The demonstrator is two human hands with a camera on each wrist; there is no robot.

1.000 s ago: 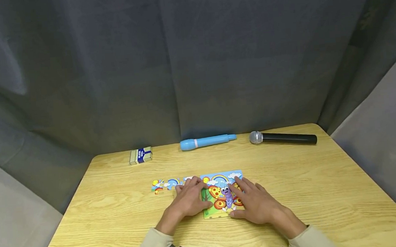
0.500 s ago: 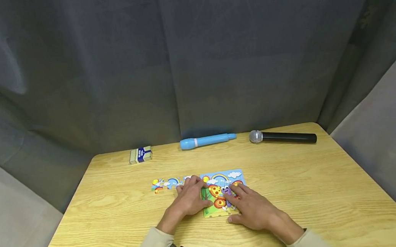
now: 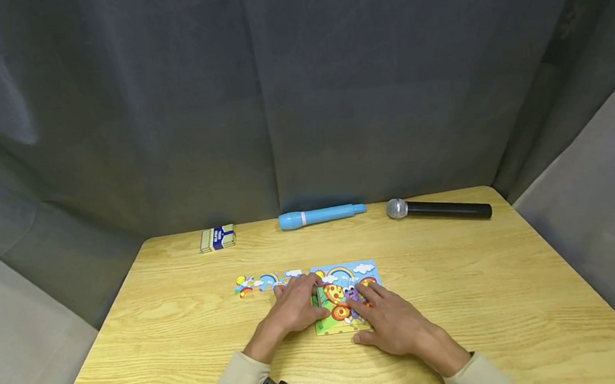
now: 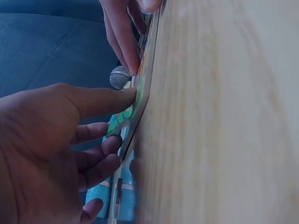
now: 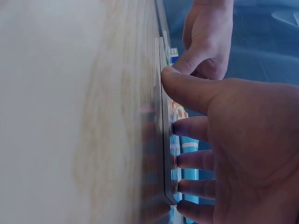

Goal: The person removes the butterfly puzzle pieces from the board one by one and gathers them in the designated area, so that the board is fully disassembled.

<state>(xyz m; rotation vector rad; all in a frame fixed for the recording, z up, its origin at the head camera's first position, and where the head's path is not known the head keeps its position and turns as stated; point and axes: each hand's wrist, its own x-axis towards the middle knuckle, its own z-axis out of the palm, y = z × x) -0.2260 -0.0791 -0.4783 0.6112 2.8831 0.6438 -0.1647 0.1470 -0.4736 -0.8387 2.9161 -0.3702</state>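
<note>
A butterfly jigsaw puzzle [image 3: 339, 313] lies flat on the wooden table in the head view. At its left edge my left hand [image 3: 293, 307] pinches a green puzzle piece [image 4: 120, 119] between thumb and fingers. That piece is tilted up from the board in the left wrist view. My right hand [image 3: 394, 321] rests on the puzzle's right side, fingers extended and fingertips on the picture, its thumb by the lower edge. The right hand covers the puzzle's lower right part. Loose puzzle pieces [image 3: 268, 281] lie left of the board, partly hidden by my left hand.
Along the table's back edge lie a pack of cotton swabs or similar thin sticks [image 3: 218, 238], a blue toy microphone [image 3: 320, 216] and a black microphone [image 3: 445, 209] with a silver head. A dark curtain [image 3: 301, 97] hangs behind the table [image 3: 507, 297].
The right hand has slid slightly left and towards me on the puzzle. At the left edge, the green piece has tilted up in my left hand's fingers.
</note>
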